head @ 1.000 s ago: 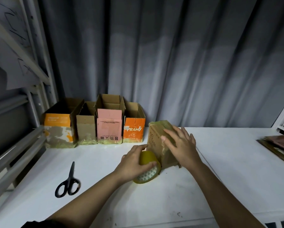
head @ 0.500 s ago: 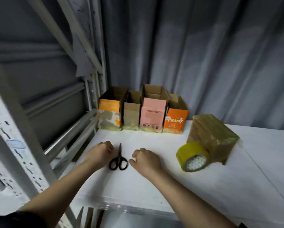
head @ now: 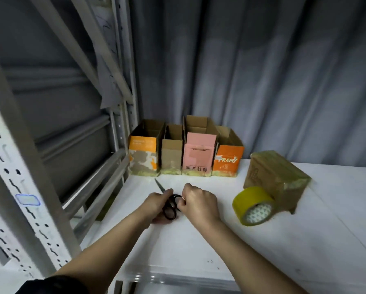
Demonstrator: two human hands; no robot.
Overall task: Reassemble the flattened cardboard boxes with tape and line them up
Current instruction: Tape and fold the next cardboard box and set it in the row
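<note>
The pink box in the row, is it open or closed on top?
Open. The pink box stands upright with its top flaps raised, and bare brown cardboard shows inside behind its front panel.

A grey pleated curtain [head: 262, 81] hangs behind the white surface [head: 305, 240] along its far edge. A pale metal rack [head: 14, 166] with perforated uprights stands off its left edge, paper [head: 108, 88] draped over its braces.

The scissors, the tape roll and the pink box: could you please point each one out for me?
scissors [head: 171, 210], head view, on the black handle loop between the hands.
tape roll [head: 249, 194], head view, on its yellow outer band.
pink box [head: 199, 150], head view, on its front face.
</note>
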